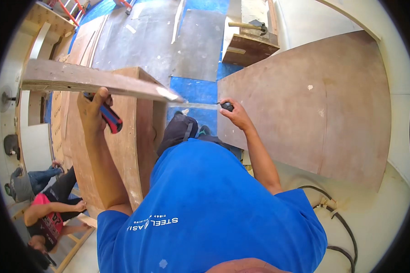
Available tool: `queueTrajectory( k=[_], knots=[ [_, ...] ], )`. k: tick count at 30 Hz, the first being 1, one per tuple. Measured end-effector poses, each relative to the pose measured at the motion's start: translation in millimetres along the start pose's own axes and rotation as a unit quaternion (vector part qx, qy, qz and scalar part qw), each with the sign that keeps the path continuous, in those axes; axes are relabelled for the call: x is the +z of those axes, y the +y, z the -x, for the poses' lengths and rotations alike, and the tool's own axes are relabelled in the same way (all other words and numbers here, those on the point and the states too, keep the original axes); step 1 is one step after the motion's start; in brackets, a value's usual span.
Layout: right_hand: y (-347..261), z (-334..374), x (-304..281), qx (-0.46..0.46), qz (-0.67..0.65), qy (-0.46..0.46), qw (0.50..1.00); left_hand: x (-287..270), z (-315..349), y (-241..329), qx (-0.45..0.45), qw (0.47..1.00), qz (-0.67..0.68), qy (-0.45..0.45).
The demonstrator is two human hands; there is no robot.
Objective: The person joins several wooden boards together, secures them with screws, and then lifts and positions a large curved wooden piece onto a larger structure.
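Observation:
My left hand (94, 111) is closed at the lower edge of a long wooden board (77, 78), its thumb up against the wood. In the same hand is a tool with a red, blue and black handle (110, 117), whose working end is hidden behind the fingers and board. The board is held up, reaching from the far left to near the middle. My right hand (238, 117) is closed round a small, rounded black object (227, 106), near the left edge of a large brown plywood sheet (305, 107). Its exact kind I cannot make out.
A brown plywood box (123, 132) stands beside my left arm. Ahead, a hammer (248, 26) lies on a small wooden block or box (250, 49). Black hoses (344, 223) curl at lower right. People (48, 214) are at lower left. Grey and blue sheets (193, 91) cover the floor.

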State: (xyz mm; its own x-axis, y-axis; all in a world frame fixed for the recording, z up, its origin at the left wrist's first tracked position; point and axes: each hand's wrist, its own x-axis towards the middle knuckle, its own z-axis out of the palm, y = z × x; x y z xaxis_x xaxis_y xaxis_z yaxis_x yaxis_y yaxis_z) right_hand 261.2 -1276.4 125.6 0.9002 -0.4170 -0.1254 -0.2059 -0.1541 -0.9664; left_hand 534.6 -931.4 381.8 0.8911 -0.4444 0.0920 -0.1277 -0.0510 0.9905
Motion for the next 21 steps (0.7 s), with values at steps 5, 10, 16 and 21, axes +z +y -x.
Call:
queueTrajectory(
  k=[5, 10, 16, 21],
  knots=[
    [-76, -70, -16, -0.070, 0.123, 0.056, 0.988, 73, -90, -73, 0.013, 0.961, 0.270, 0.061],
    [-117, -126, -37, -0.071, 0.245, 0.155, 0.954, 143, -187, -129, -0.110, 0.913, 0.390, 0.048],
    [-97, -162, -73, 0.049, 0.445, 0.099, 0.889, 188, -314, -215, -0.324, 0.873, 0.365, 0.012],
    [-87, -189, -70, 0.110, 0.418, 0.060, 0.900, 239, -387, -258, -0.420, 0.854, 0.305, -0.041]
  ],
)
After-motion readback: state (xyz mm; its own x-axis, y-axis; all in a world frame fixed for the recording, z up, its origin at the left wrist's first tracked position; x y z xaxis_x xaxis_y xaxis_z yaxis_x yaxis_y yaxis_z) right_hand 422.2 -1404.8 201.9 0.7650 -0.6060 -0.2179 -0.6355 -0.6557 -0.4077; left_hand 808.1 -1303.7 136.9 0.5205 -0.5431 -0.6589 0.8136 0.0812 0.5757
